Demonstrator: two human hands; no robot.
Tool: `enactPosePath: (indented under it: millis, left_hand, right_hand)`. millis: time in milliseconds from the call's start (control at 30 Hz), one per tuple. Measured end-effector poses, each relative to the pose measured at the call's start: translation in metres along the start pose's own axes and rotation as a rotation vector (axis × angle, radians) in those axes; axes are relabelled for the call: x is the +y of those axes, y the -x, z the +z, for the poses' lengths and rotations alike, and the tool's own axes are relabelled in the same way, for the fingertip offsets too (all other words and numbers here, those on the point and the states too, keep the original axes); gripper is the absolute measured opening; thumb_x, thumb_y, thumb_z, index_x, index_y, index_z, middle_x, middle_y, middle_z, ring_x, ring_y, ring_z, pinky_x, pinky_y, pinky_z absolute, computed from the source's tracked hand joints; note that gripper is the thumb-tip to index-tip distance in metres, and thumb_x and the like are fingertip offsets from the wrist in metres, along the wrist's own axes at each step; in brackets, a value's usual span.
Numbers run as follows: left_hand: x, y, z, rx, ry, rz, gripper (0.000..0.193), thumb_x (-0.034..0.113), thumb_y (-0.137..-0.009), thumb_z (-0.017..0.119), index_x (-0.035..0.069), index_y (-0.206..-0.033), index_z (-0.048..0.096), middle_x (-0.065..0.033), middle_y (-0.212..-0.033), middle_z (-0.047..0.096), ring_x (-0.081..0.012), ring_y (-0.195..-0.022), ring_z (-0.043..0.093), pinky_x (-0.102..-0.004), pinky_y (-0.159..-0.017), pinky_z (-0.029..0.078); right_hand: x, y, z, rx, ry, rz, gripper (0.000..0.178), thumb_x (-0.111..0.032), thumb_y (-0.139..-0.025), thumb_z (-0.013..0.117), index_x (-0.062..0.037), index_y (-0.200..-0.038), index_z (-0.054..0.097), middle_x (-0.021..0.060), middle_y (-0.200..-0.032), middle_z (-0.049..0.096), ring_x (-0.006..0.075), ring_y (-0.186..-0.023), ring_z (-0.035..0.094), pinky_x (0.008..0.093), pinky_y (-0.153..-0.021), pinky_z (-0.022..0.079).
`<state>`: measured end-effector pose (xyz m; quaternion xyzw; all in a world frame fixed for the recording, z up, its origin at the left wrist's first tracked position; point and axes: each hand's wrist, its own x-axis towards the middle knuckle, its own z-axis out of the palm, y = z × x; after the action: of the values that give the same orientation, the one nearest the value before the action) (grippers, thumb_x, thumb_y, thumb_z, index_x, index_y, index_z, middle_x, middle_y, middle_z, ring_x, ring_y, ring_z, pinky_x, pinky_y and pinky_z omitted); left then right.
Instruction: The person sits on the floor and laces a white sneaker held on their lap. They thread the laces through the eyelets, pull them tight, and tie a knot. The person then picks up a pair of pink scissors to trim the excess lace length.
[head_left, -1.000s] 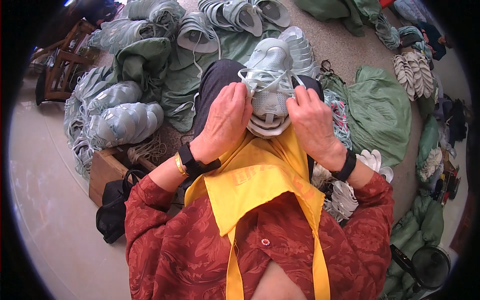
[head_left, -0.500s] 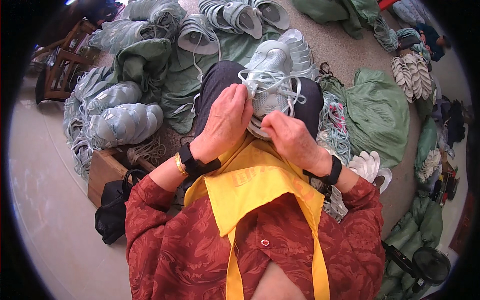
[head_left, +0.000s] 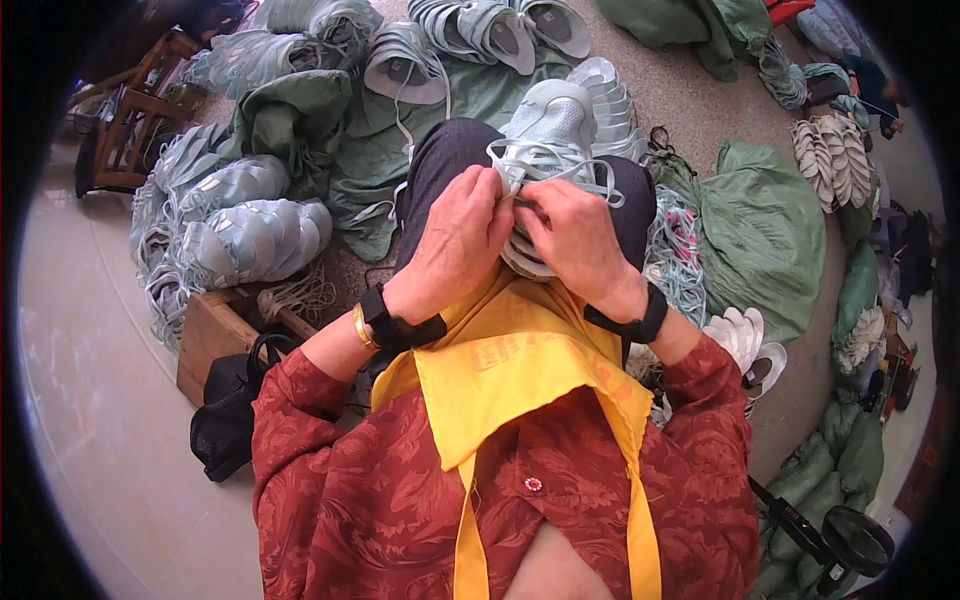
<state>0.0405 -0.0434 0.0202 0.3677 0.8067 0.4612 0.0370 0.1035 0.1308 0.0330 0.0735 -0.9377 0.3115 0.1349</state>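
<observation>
A pale grey-blue shoe upper [head_left: 548,120] lies across my lap between my knees, its toe pointing away from me. A light shoelace [head_left: 590,168] runs loosely through it, with loops standing up on the right. My left hand [head_left: 458,228] is closed in a pinch on the upper's left lacing edge. Close beside it, my right hand [head_left: 580,232] pinches at the same edge, where the lace passes; the fingertips nearly touch. The exact spot between my fingers is partly hidden by them.
Stacks of similar uppers [head_left: 255,240] lie to the left, with more at the far side. Green cloth sacks [head_left: 760,240] lie right, beside a bundle of laces [head_left: 673,240]. A wooden box [head_left: 225,340] and black bag [head_left: 222,425] sit near left. A yellow apron [head_left: 500,375] covers my lap.
My right hand has moved left and away from me, from the upper's near right side to its left lacing edge beside my left hand. My left hand stays at that edge.
</observation>
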Motion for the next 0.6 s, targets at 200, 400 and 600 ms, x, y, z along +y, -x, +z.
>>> enactPosePath:
  millis: [200, 400, 600]
  left_hand:
    - [-0.003, 0.001, 0.002, 0.025, 0.020, 0.029, 0.014, 0.003, -0.092, 0.062, -0.001, -0.098, 0.050, -0.0196, -0.092, 0.052, -0.0407, -0.088, 0.055, -0.0474, -0.078, 0.046]
    - [-0.002, 0.002, 0.005, 0.048, 0.057, 0.008, 0.014, 0.002, -0.091, 0.062, -0.001, -0.099, 0.051, -0.0188, -0.091, 0.052, -0.0399, -0.088, 0.055, -0.0465, -0.077, 0.046]
    - [0.003, 0.001, 0.007, 0.070, 0.148, -0.120, 0.017, 0.002, -0.090, 0.067, -0.001, -0.099, 0.052, -0.0162, -0.093, 0.056, -0.0332, -0.082, 0.060, -0.0412, -0.072, 0.050]
  right_hand:
    - [-0.008, 0.000, -0.012, -0.066, 0.026, -0.008, 0.006, -0.007, -0.091, 0.065, -0.0024, -0.090, 0.062, 0.0163, -0.084, 0.065, 0.0384, -0.075, 0.066, 0.0457, -0.064, 0.053]
    - [-0.014, 0.040, -0.044, -0.159, -0.153, 0.001, 0.010, 0.000, -0.086, 0.069, -0.0003, -0.083, 0.060, 0.0151, -0.077, 0.060, 0.0349, -0.067, 0.064, 0.0397, -0.059, 0.049]
    - [-0.006, 0.072, -0.056, -0.155, -0.254, 0.203, 0.010, -0.006, -0.087, 0.078, -0.0020, -0.091, 0.070, 0.0086, -0.079, 0.068, 0.0189, -0.060, 0.063, 0.0305, -0.055, 0.048]
